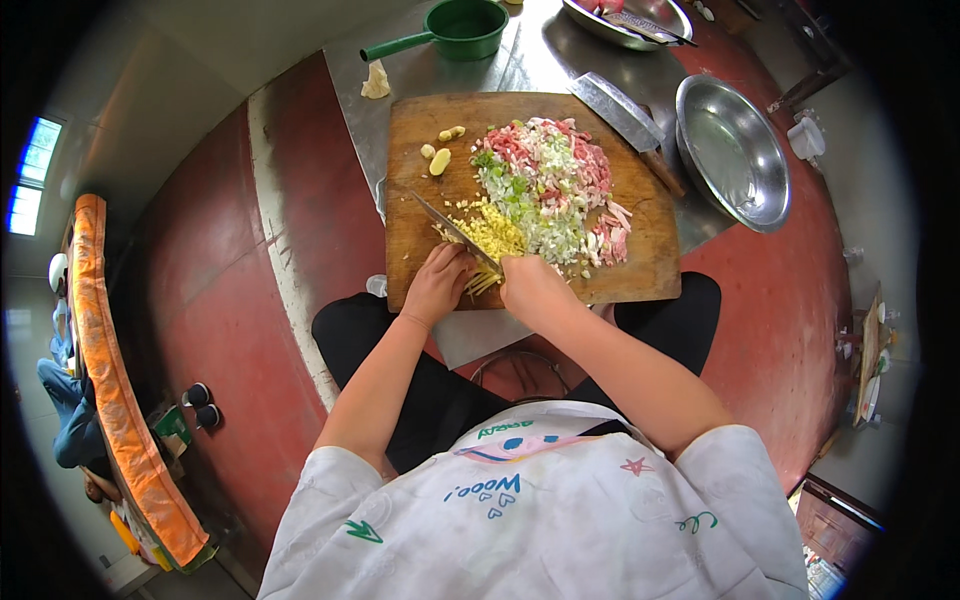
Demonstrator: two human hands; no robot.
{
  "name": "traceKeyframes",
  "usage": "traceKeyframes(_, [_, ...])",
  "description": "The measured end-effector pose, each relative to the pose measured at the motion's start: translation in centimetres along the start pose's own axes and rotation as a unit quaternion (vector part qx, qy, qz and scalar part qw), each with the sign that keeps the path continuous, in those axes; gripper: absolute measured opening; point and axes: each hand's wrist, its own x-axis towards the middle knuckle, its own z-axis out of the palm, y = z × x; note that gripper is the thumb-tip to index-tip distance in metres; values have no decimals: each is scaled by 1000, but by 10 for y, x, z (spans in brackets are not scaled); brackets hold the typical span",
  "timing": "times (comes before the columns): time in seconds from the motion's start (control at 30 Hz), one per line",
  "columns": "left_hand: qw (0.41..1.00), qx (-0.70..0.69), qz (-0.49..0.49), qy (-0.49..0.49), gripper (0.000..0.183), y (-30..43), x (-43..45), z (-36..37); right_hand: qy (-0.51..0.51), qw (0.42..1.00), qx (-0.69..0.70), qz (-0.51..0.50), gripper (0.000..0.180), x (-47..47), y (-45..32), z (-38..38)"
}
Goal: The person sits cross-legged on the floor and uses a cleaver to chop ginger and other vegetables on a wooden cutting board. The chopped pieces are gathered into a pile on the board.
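My right hand (pixel 536 291) grips the handle of a kitchen knife (pixel 459 233), whose blade slants up to the left over yellow ginger bits (pixel 491 231). My left hand (pixel 441 276) is beside the blade, fingers bent down on thin ginger strips (pixel 482 280), which it partly hides. Both hands are over the near edge of a wooden cutting board (pixel 637 262). To the right of the ginger lie chopped white-and-green scallion (pixel 556 225) and diced pink meat (pixel 596 166). A cut ginger piece (pixel 440 161) and smaller knobs (pixel 451 133) sit at the board's upper left.
A cleaver (pixel 619 112) rests across the board's far right corner. Right of it stands a steel basin (pixel 735 154). On the metal table (pixel 525 64) are a green dipper (pixel 469 30), a crumpled pale scrap (pixel 376 80) and another steel bowl (pixel 637 34) holding utensils and reddish items.
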Motion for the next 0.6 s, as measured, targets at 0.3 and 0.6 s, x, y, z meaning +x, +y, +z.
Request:
traceKeyframes(0.3, [1000,-16,-7,20,24,5,0,-5,52,997,62,-16,16,35,14,33])
traceKeyframes(0.6, [981,64,-181,43,108,1,6,-13,99,990,90,40,20,-22,38,-38])
